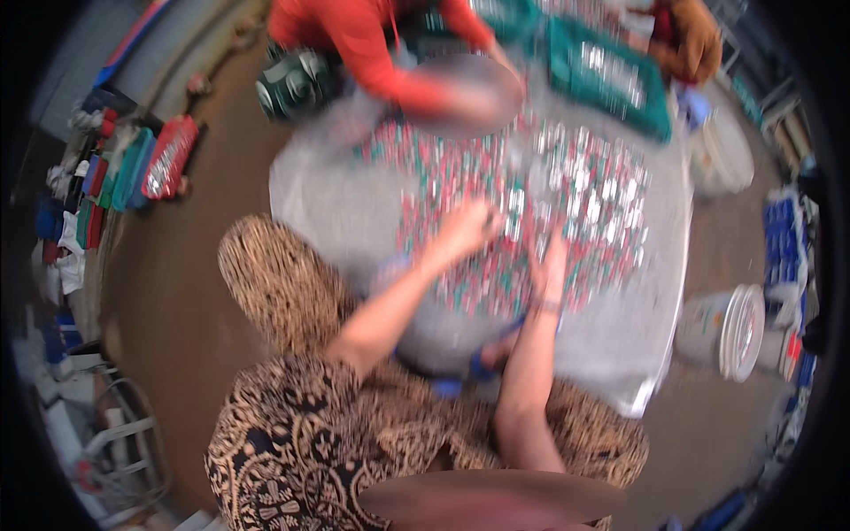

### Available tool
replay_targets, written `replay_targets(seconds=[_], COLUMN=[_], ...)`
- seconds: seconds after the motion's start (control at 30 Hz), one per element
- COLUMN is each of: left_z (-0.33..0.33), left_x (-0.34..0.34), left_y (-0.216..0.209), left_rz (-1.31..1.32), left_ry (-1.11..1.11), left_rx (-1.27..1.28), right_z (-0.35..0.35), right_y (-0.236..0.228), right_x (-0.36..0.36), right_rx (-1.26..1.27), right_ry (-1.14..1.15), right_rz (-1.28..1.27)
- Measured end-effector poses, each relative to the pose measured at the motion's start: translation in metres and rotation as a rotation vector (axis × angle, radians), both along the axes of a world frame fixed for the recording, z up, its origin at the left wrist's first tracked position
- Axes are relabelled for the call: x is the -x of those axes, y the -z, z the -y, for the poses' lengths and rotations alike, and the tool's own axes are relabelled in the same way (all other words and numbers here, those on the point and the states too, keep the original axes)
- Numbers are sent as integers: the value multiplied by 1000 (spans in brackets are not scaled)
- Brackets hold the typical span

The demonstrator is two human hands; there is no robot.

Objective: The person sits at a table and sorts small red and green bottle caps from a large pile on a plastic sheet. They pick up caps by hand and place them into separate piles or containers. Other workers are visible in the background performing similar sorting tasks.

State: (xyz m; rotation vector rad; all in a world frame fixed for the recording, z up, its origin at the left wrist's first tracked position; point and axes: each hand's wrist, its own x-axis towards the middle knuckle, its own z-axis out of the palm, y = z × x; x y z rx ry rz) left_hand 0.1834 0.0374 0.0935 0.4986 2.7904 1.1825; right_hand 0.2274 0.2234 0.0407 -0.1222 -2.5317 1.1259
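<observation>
Your biggest risk, as I judge it, is dragging the pale plastic sheet (pixel 354 208) under the heap, which would spill the small red, green and silver packets (pixel 567 212) onto the brown floor (pixel 177 292); a careless sweep could also knock pieces toward the white bucket (pixel 726 332) off to your right. The packets lie directly under and beyond both hands: your left hand (pixel 467 228) rests curled on them, your right hand (pixel 553 265) lies flatter beside it, and blur hides whether either grips anything.
</observation>
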Motion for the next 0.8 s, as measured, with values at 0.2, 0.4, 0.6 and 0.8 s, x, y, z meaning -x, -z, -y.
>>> replay_targets(seconds=[0.2, 0.4, 0.6, 0.8], left_z=[-7, -16, -16, -14], left_x=[0, -10, -12, -14], left_y=[-12, -35, -19, -20], left_rz=[-14, -58, -156, -198], left_ry=[141, 111, 80, 61], left_rx=[-126, 60, 125, 253], right_z=[3, 11, 5, 16], right_y=[-19, -37, -16, -6], right_x=[11, 15, 14, 15], right_rx=[1293, 1195, 1193, 886], right_ry=[-48, -45, -107, -60], right_rz=[194, 233, 202, 136])
